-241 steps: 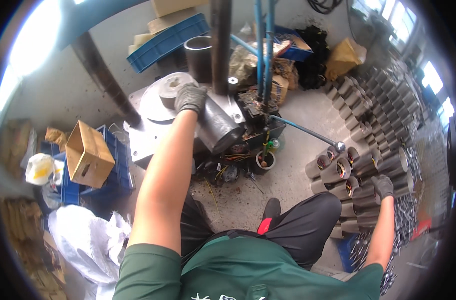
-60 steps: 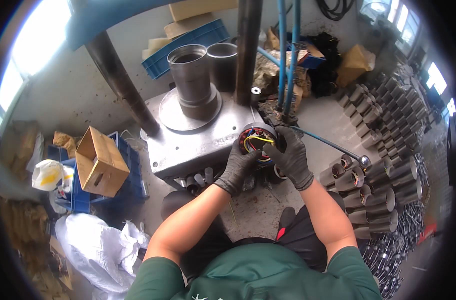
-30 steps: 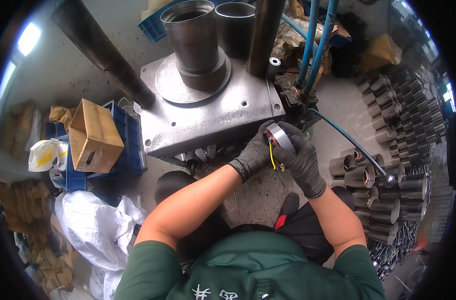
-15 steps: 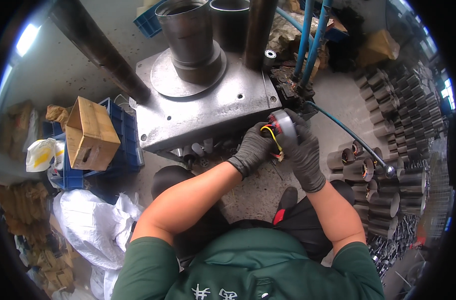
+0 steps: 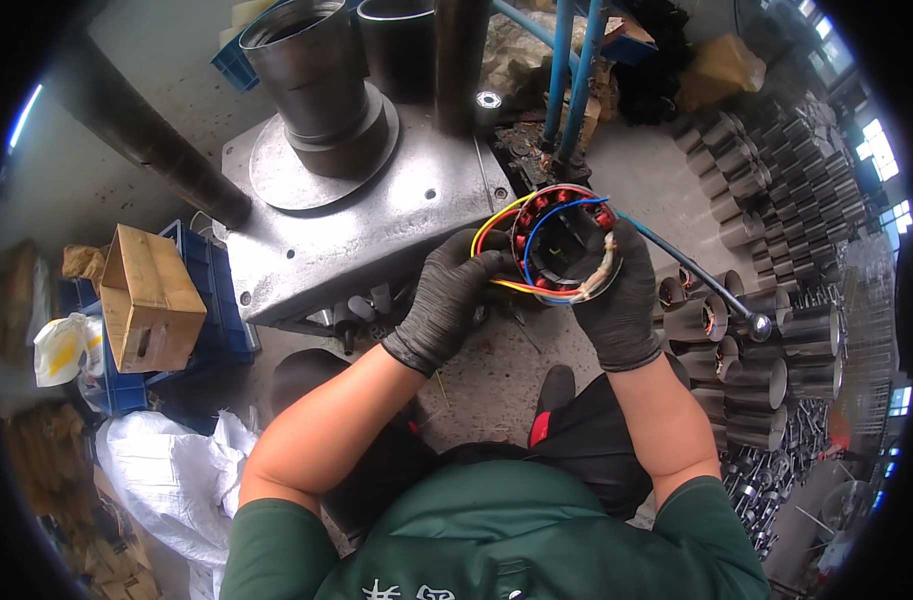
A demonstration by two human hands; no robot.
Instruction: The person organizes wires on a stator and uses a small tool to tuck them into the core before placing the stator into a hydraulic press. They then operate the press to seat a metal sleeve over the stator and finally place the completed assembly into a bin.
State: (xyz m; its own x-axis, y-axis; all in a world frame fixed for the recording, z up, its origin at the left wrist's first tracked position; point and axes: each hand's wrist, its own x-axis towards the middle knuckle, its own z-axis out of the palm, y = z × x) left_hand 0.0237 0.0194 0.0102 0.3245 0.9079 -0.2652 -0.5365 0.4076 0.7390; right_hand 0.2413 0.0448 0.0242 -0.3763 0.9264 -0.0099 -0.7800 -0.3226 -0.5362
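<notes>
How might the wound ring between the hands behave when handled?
The wound ring is probably stiff and heavyish for its size, given red coils packed around it. The looped coloured wires look floppy and could snag. The ring's round outline suggests it may roll on edge.

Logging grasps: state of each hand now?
Left hand: closed on the wires.
Right hand: closed, holding the stator.

Held aloft, the red-coiled ring trails looped coloured wires.
</notes>
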